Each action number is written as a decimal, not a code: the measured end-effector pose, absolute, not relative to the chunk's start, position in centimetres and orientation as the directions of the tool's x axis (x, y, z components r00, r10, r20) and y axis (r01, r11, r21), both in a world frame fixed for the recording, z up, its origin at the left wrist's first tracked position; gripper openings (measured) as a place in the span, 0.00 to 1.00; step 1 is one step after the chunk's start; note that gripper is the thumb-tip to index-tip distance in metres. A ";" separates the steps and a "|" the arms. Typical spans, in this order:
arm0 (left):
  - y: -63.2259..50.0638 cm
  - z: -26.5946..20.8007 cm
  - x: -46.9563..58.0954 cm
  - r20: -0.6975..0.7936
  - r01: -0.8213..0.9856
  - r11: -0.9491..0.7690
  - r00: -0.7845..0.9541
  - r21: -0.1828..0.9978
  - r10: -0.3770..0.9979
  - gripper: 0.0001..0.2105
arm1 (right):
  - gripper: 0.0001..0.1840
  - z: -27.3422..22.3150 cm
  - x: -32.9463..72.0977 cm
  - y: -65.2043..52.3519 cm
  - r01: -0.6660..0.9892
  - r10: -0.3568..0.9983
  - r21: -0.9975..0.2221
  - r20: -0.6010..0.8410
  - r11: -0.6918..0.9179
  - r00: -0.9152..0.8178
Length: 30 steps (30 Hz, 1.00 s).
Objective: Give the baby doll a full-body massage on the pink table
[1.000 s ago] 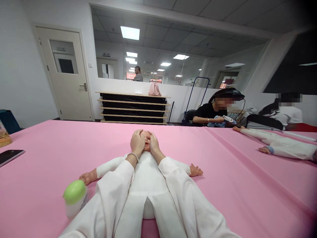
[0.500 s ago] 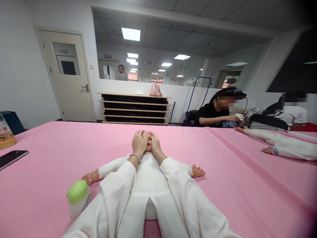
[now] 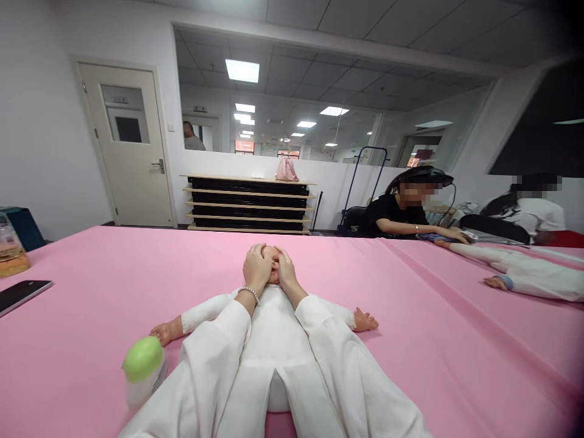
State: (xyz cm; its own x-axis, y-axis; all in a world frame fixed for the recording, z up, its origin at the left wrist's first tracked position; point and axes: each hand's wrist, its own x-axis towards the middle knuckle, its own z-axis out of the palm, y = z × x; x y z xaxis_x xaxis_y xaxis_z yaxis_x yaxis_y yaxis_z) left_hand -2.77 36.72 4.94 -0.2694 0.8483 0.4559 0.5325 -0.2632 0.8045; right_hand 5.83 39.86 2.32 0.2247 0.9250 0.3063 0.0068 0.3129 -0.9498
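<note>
A baby doll (image 3: pixel 276 328) in white clothing lies on its back on the pink-covered table (image 3: pixel 410 353), its head at the far end and its arms spread. My left hand (image 3: pixel 257 267) is curved round the left side of the doll's head, a beaded bracelet on its wrist. Round the other side of the head curls my right hand (image 3: pixel 286 269). Between the palms a strip of the doll's face (image 3: pixel 274 267) shows; the rest is covered. Beside my left sleeve stands a white bottle with a green cap (image 3: pixel 143 365), close to one doll hand.
At the left edge are a phone (image 3: pixel 25 295) and a bottle of amber liquid (image 3: pixel 11 249). A second doll (image 3: pixel 533 271) lies on the right. Beyond the table sit a person in black (image 3: pixel 395 210) and another in white (image 3: pixel 541 210). Shelves (image 3: pixel 249 204) stand against the back wall.
My hands keep their place on the doll's head. The view has tilted up slightly. The person in black has lowered their hands to the table, and someone behind the glass has moved left.
</note>
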 end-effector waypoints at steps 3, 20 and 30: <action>36.5 5.0 -2.8 0.485 0.576 -0.271 -0.254 0.771 0.837 0.17 | 0.17 2.2 5.9 39.6 0.013 0.916 -0.936 0.346 0.351 0.202; 37.0 4.7 -2.8 0.460 0.519 -0.273 -0.276 0.810 0.844 0.17 | 0.21 1.9 5.9 40.0 -0.014 0.928 -0.941 0.330 0.338 0.175; 36.9 4.8 -2.9 0.429 0.481 -0.258 -0.290 0.838 0.855 0.19 | 0.18 1.8 5.8 40.7 -0.048 0.926 -0.940 0.321 0.337 0.199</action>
State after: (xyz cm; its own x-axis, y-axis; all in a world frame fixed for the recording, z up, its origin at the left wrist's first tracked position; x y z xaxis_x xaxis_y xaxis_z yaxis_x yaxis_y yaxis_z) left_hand -2.90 36.95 4.82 -0.2901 0.8553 0.4294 0.4806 -0.2578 0.8382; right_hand 5.76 40.71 1.82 0.1987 0.9259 0.3214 -0.0481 0.3368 -0.9403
